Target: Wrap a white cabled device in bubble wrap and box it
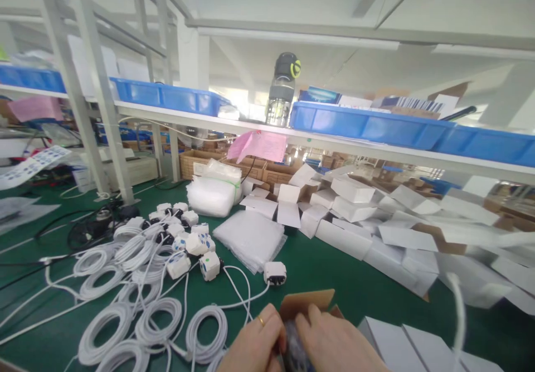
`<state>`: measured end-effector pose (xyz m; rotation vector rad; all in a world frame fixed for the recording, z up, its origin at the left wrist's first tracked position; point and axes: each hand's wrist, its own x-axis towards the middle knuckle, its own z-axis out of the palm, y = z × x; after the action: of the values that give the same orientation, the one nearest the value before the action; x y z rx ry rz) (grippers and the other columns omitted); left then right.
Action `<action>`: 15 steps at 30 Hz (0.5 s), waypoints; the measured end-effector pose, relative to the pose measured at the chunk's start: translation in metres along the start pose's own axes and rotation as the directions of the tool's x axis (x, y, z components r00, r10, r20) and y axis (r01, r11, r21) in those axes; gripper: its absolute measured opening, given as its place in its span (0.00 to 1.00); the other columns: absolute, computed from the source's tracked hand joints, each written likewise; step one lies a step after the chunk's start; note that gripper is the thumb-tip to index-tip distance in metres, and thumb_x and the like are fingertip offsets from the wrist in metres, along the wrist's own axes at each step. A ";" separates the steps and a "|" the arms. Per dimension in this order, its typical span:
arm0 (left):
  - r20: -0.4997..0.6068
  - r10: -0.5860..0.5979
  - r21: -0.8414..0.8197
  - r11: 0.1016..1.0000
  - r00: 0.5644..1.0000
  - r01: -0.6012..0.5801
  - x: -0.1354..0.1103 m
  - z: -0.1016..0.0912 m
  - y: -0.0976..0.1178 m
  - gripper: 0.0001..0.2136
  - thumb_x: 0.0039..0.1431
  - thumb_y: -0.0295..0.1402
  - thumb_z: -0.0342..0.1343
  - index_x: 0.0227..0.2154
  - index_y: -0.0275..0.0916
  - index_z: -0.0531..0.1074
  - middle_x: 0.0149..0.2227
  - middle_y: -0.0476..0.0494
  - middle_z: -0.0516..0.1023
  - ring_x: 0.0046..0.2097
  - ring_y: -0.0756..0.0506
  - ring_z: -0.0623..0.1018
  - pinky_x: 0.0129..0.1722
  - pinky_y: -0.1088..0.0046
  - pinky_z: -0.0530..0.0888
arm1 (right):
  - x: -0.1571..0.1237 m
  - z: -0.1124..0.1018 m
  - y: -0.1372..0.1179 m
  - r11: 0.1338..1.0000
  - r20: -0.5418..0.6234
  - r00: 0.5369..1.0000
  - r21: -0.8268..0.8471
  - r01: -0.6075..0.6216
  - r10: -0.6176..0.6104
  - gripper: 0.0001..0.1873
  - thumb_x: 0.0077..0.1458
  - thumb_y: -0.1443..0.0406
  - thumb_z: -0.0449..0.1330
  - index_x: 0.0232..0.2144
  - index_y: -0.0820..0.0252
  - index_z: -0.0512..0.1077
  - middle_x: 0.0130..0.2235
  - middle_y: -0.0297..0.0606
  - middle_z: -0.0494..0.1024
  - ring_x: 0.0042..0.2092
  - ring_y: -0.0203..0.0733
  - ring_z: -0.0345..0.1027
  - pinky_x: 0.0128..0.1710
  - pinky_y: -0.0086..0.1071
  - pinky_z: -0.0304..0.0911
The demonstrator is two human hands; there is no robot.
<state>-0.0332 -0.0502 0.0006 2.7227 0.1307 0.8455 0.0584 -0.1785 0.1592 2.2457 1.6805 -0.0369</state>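
Working at the bottom edge of the view over a green worktop (326,271). Left hand (254,341), ring on one finger, curling shut around a dark object (295,352) pressed between both palms; right hand (338,341) closing on the same dark object from the other side, thumb pointing up towards the cardboard. Object mostly hidden by the fingers, too blurred to name. Sitting directly behind the two hands, touching or nearly touching the fingertips: a small open brown carton (309,302), flap standing up.

Lying to the left of the hands: many coiled white cables (159,319) with white adapter blocks (209,265), one block (275,272) lying apart, just beyond the carton. Resting further back: a flat stack of clear plastic bags (251,237) and a bundled pack of bags (213,193). Spreading across the right: a heap of folded white boxes (355,216), more white boxes (409,347) lying just right of the right hand. Running overhead: a shelf (259,132) carrying blue trays (376,124) and a water bottle (283,90), a pink sheet (259,146) hanging from its edge.
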 end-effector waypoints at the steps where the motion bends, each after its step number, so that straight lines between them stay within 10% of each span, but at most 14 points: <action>1: 0.006 0.006 0.016 1.000 1.000 -0.006 0.000 0.003 -0.004 0.16 0.38 0.18 0.48 0.32 0.41 0.66 0.36 0.46 0.75 0.35 0.47 0.73 0.34 0.78 0.74 | 0.004 -0.005 -0.004 1.000 0.058 0.998 0.012 0.017 -0.018 0.25 0.52 0.84 0.51 0.44 0.62 0.78 0.43 0.48 0.80 0.41 0.53 0.79 0.34 0.33 0.73; 15: 0.057 0.053 -0.096 0.994 0.997 -0.047 0.003 -0.015 -0.012 0.16 0.37 0.18 0.45 0.31 0.41 0.65 0.36 0.47 0.75 0.38 0.47 0.74 0.38 0.77 0.74 | 0.020 0.033 0.004 0.894 -0.017 0.999 0.445 0.047 -0.045 0.26 0.48 0.80 0.63 0.50 0.61 0.73 0.50 0.44 0.75 0.52 0.51 0.72 0.49 0.34 0.68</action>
<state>-0.0387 -0.0343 0.0104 2.6688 0.0095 0.7631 0.0739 -0.1697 0.1247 2.5212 1.8804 -0.4745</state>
